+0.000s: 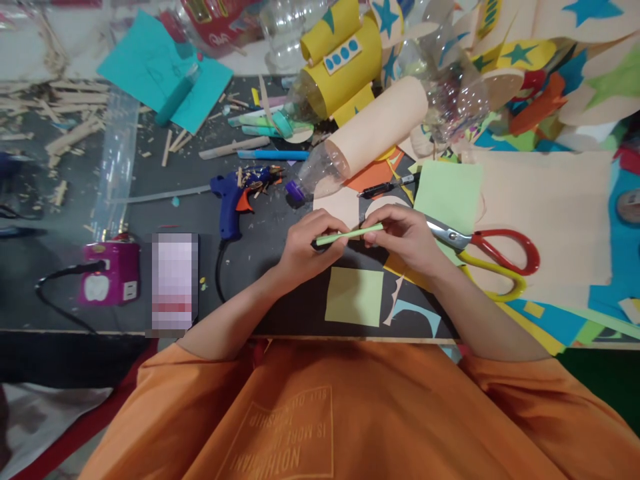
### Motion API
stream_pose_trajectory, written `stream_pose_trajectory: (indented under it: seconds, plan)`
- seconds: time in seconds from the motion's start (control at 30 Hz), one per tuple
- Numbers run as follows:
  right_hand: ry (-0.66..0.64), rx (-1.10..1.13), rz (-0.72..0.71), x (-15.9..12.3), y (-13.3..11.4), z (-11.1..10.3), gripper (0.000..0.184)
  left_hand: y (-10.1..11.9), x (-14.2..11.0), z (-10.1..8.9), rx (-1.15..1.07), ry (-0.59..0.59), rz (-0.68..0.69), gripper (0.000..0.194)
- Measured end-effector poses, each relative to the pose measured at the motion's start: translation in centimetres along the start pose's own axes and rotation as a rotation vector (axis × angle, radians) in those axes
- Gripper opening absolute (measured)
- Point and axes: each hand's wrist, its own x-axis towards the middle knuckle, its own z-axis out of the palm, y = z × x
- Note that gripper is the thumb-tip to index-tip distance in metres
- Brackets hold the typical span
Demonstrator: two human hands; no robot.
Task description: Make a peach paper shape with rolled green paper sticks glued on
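Both my hands meet over the dark table, holding a thin light-green paper roll (pixel 356 233) that lies level between them. My left hand (pixel 306 248) pinches its left end, where a dark tip shows. My right hand (pixel 406 235) has its fingers closed round the right end. Just below the hands lies a light-green paper square (pixel 354 297), with pale and blue paper offcuts (pixel 415 313) beside it. Red and yellow handled scissors (pixel 487 257) rest right of my right hand.
A blue glue gun (pixel 235 200) lies left of my hands, its cord running toward me. A purple power strip (pixel 111 272) sits at the left. Plastic bottles wrapped in yellow and peach paper (pixel 373 130), a black pen (pixel 385 189), wooden sticks and coloured paper sheets crowd the far side.
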Motion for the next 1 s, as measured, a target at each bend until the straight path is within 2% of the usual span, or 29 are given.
stream_pose_trajectory:
  seconds: [0.3,0.5,0.57,0.67,0.77,0.87,1.0]
  plan:
    - [0.083,-0.008,-0.035,0.0,0.7,0.0,0.025,-0.1,0.1,0.1,0.021,0.035,0.012,0.009]
    - [0.159,0.043,-0.09,0.2,1.1,0.0,0.041,-0.2,0.2,0.3,0.074,0.099,0.032,0.006]
    - [0.137,0.061,-0.094,0.1,1.0,0.1,0.044,-0.2,0.1,0.3,0.086,0.1,0.029,0.005]
    - [0.022,0.031,-0.069,0.0,0.8,0.3,0.051,-0.3,0.0,0.4,0.094,0.071,0.043,0.004]
    - [-0.057,-0.011,-0.082,-0.2,0.7,0.6,0.047,-0.4,-0.1,0.5,0.089,0.04,0.071,0.005]
    - [-0.047,-0.047,-0.109,-0.3,0.8,0.7,0.04,-0.5,-0.1,0.6,0.055,0.028,0.077,0.006]
    - [0.019,-0.048,-0.118,-0.2,0.9,0.6,0.04,-0.3,-0.1,0.5,0.045,0.025,0.056,0.001]
